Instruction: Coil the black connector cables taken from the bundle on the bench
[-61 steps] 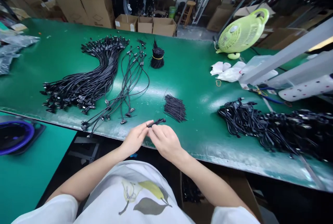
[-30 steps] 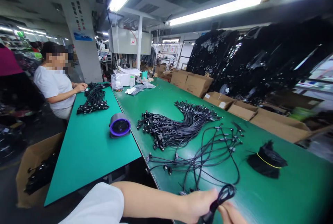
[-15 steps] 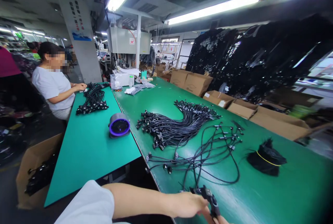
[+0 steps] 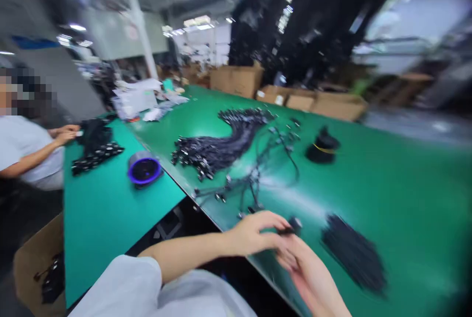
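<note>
My left hand (image 4: 252, 233) reaches in from the left over the table edge, its fingers curled around a black cable end (image 4: 294, 226). Meeting it from below, my right hand (image 4: 300, 258) pinches the same piece; motion blur hides its exact shape. Just behind my hands lie several loose black cables (image 4: 254, 174) with small plugs. Beyond these, a thick bundle of black cables (image 4: 228, 145) curves across the green table (image 4: 405, 184). To the right of my right hand rests a bunch of thin black strips (image 4: 354, 253), blurred.
A black bunch with a yellow band (image 4: 324, 149) stands farther back. On the left table are a purple-rimmed fan (image 4: 144, 170) and more cables (image 4: 95, 147), where a co-worker (image 4: 29, 150) sits. Cardboard boxes (image 4: 236, 82) line the far edge; another box (image 4: 27, 258) stands lower left.
The view has swung right, so the scene sits farther left. My right hand and the bunch of thin strips have come into fuller view. Both hands remain together on the black cable.
</note>
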